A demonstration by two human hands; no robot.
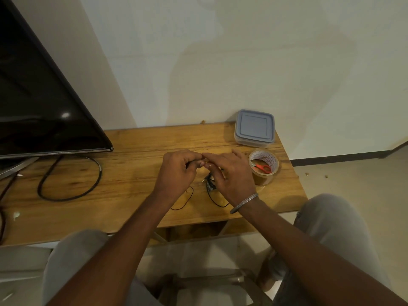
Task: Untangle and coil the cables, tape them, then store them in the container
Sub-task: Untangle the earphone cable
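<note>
Scissors [262, 168] in tape roll [263, 181]; container [254, 127] behind.

L hand [176, 171] fingers curled, pinching thin blk cable [217, 200] over wood table [136, 140] | R hand [229, 177] fingertips meet L's, grip unclear | cable loops + jack plug [205, 179] on table under hands | red scissors [262, 167] inside tape roll [262, 179], lidded container [254, 129] just behind
</note>
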